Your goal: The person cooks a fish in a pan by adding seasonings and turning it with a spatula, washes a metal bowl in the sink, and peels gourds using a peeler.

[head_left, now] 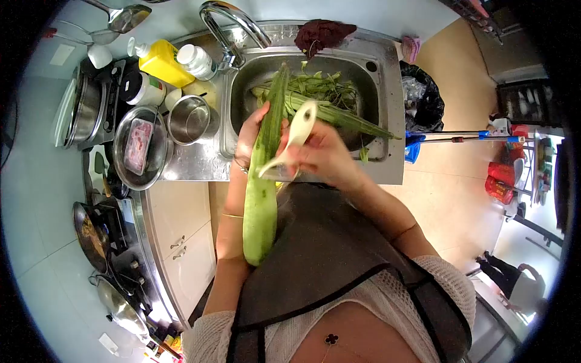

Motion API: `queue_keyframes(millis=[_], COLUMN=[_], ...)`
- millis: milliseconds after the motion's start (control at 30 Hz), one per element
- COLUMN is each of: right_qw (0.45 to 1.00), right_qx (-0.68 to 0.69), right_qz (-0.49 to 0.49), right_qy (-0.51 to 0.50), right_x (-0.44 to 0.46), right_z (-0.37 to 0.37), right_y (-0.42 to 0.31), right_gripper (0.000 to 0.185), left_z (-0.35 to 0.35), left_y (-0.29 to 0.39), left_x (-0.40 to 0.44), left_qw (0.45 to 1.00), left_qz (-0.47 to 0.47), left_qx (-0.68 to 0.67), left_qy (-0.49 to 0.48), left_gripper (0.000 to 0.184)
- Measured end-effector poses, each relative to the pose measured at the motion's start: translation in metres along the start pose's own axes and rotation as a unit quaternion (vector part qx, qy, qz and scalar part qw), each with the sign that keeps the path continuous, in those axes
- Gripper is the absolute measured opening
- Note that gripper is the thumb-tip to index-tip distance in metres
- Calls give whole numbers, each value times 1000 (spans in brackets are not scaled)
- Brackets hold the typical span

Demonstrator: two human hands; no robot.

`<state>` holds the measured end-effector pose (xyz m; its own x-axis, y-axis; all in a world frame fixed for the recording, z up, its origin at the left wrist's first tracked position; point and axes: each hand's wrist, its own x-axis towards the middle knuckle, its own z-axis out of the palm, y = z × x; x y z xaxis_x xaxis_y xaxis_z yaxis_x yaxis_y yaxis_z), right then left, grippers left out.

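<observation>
My left hand (pixel 250 132) is wrapped around a long green luffa gourd (pixel 260 206), which slants from over the sink down to my apron. Its lower part is pale and smooth, while dark ridged skin covers the upper part. A cream-coloured peeler (pixel 302 121) is gripped in my right hand (pixel 330 154), its head close to the middle of the gourd. Whether the blade touches the gourd I cannot tell. Inside the sink (pixel 227 130), a second luffa gourd (pixel 351 121) lies across a heap of green peelings (pixel 327 88).
A faucet (pixel 233 24) arches over the sink's back left. Left of the sink stand a steel pot (pixel 187 120), a metal bowl (pixel 124 169) with packed meat (pixel 139 142), and a yellow bottle (pixel 166 63). A black-bagged bin (pixel 430 100) is on the right; a person (pixel 514 281) stands farther off.
</observation>
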<state>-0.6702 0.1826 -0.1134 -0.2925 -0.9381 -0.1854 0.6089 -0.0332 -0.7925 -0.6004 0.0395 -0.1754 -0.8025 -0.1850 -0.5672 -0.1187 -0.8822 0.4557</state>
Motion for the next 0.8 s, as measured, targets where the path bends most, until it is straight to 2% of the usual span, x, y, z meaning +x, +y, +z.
queue_keyframes(millis=[33, 100, 133, 200, 233, 267, 300, 333, 367, 400, 433, 467, 500, 533, 567, 600, 633, 700, 733, 767, 800], right_qw=[999, 997, 997, 1000, 1000, 1000, 999, 999, 999, 991, 959, 943, 895, 738, 582, 561, 533, 569, 703, 815, 906], right_qx=[17, 48, 48, 16, -8, -1, 8, -2, -12, -24, -173, -212, -338, -565, -735, -762, -773, -706, -594, -462, -327], right_qz=[37, 25, 25, -6, 14, -6, -25, -31, -37, -112, -188, -167, -114, -185, -174, -150, -132, -205, -198, -185, -172], right_qy=[-15, -60, -59, -21, -23, -1, 22, 16, 10, 76, 127, 194, 267, 319, 302, 285, 318, 368, 337, 297, 208], right_x=[-3, 0, 3, 16, 23, 30, 35, 43, 53, 64, 82, 92, 109, 131, 130, 130, 124, 111, 96, 80, 66], right_z=[6, 6, 3, -5, -10, -11, -8, -16, -26, -30, -58, -70, -104, -151, -174, -196, -188, -158, -124, -86, -58], right_y=[5, 17, 18, 14, 11, 9, 5, 5, 3, -3, -7, -18, -14, -3, -7, -8, -22, -44, -55, -55, -44], right_gripper=[18, 19, 19, 19, 20, 19, 18, 17, 16, 14, 12, 15, 17, 18, 19, 19, 17, 17, 18, 19, 17], left_z=[10, 14, 8, 9, 10, 13, -1, -2, -1, 16, -8, -7, -6, -5, -4, -3, -2, 0, -2, -6, -8], left_y=[4, 5, 2, -3, -5, -4, -3, 2, -1, 2, -9, -13, -18, -18, -17, -15, -11, -7, -7, -8, -7], left_x=[-11, -7, -4, -3, -3, -1, 5, 5, 0, -13, -3, -5, -8, -9, -11, -13, -16, -18, -16, -14, -12], left_qw=[998, 995, 983, 987, 990, 982, 972, 949, 969, 984, 979, 970, 956, 956, 968, 978, 978, 993, 993, 993, 992], left_qz=[30, -62, -80, -53, -24, -30, -52, -87, -57, -28, -6, -48, -89, -84, -73, -62, -56, -38, -38, -34, -30], left_qx=[58, -81, -136, -118, -101, -169, -155, -198, -182, -159, -94, -143, -194, -196, -161, -124, -127, -91, -94, -90, -84], left_qy=[-23, -16, -90, -94, -97, -76, -168, -228, -154, -79, -181, -192, -203, -202, -180, -156, -154, -66, -65, -75, -84], left_gripper=[44, 44, 44, 44, 44, 43, 42, 40, 38, 37, 36, 37, 38, 38, 40, 41, 41, 43, 43, 41, 39])
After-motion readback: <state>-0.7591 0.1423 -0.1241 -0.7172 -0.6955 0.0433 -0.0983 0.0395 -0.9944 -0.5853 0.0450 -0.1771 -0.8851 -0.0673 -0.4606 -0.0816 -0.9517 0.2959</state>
